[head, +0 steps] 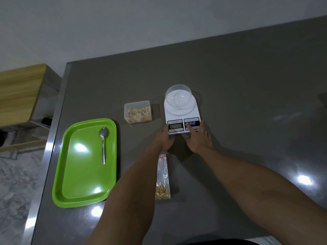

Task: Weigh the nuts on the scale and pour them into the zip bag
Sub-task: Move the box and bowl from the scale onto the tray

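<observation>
A white kitchen scale (182, 117) stands mid-table with an empty clear glass bowl (178, 95) on its platform. My left hand (163, 138) rests against the scale's near left corner, fingers apart. My right hand (198, 137) lies at the near right corner, with one finger on the button panel. A clear plastic box of nuts (138, 112) sits left of the scale. A zip bag (162, 177) with some nuts in its bottom lies flat on the table between my forearms.
A green tray (79, 183) holding a metal spoon (103, 144) lies at the left of the grey table (247, 103). The table's left edge runs beside it, with a wooden cabinet (19, 94) and marbled floor beyond.
</observation>
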Demonstrator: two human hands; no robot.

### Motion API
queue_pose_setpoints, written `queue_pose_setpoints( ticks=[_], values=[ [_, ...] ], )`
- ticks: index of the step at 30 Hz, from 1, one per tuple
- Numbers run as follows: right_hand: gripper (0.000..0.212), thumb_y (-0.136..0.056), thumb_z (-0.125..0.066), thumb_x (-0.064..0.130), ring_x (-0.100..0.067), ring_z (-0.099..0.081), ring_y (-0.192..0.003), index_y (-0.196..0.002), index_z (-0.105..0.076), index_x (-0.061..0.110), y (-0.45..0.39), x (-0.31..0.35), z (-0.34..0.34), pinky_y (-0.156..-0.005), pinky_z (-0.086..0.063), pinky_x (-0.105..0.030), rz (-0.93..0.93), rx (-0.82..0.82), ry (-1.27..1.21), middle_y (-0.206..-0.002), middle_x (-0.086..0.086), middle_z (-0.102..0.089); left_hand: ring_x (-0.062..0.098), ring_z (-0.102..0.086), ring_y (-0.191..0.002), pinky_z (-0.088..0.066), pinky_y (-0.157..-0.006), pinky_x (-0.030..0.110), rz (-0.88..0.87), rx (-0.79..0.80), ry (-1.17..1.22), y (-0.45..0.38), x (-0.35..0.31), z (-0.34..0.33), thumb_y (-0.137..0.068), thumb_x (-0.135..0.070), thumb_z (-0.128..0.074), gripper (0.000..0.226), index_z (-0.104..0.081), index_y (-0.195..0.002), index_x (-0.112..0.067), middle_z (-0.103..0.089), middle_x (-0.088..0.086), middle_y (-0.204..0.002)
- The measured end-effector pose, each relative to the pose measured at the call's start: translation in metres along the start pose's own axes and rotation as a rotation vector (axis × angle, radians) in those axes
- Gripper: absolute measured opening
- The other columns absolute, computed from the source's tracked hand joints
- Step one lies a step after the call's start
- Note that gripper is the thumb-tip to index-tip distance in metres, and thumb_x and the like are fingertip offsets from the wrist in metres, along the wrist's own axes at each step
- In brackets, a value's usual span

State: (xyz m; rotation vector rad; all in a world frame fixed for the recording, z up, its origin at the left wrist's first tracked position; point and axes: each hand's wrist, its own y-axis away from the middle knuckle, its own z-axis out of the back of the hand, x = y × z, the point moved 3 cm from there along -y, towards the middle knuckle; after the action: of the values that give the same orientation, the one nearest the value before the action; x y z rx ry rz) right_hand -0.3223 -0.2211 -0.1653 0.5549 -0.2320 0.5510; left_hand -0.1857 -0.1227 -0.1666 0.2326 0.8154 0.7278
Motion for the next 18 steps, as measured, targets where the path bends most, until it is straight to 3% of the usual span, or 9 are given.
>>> queue_pose_setpoints(
  ticks=[6,10,14,18],
  values=[
    [0.050,-0.096,-0.049,0.036,-0.032,-0.016,-0.148,-0.144,-0.039,0.043,-0.006,0.001,0.000,-0.119,-0.019,-0.046,-0.027,-0.079,-0.095,-0.161,-0.012,-0.010,0.035,-0.040,-0.135,-0.035,-0.109,0.036,-0.004,0.006,-0.008,0.002,-0.002,0.009,-0.089,-0.018,-0.059,0.068,-0.027,-0.150,-0.018,-0.041,0.014,-0.148],
    [0.034,-0.097,-0.048,0.037,-0.027,-0.030,-0.139,-0.130,-0.056,0.030,-0.017,0.009,0.014,-0.113,-0.026,-0.043,-0.085,-0.298,-0.152,-0.149,-0.007,-0.034,0.033,-0.049,-0.124,-0.040,-0.104,0.037,-0.107,-0.099,-0.061,-0.001,-0.002,0.035,-0.087,-0.011,-0.053,0.052,-0.047,-0.139,-0.015,-0.053,0.015,-0.133],
    [0.048,-0.099,-0.040,0.048,-0.032,-0.047,-0.127,-0.139,-0.048,0.021,-0.035,0.032,0.042,-0.107,-0.036,-0.044,-0.211,-0.333,-0.473,-0.140,-0.011,-0.040,0.032,-0.053,-0.112,-0.045,-0.096,0.039,-0.240,-0.335,-0.194,-0.009,-0.002,0.084,-0.085,-0.010,-0.054,0.044,-0.055,-0.129,-0.010,-0.053,0.014,-0.125],
    [0.067,-0.098,-0.040,0.055,-0.034,-0.044,-0.133,-0.151,-0.032,0.014,-0.062,0.057,0.057,-0.110,-0.034,-0.045,-0.385,-0.241,-0.803,-0.153,-0.015,-0.028,0.029,-0.037,-0.130,-0.033,-0.106,0.045,-0.115,-0.333,-0.406,-0.029,0.010,0.122,-0.080,-0.021,-0.065,0.065,-0.040,-0.140,-0.020,-0.040,0.007,-0.142]
  ],
)
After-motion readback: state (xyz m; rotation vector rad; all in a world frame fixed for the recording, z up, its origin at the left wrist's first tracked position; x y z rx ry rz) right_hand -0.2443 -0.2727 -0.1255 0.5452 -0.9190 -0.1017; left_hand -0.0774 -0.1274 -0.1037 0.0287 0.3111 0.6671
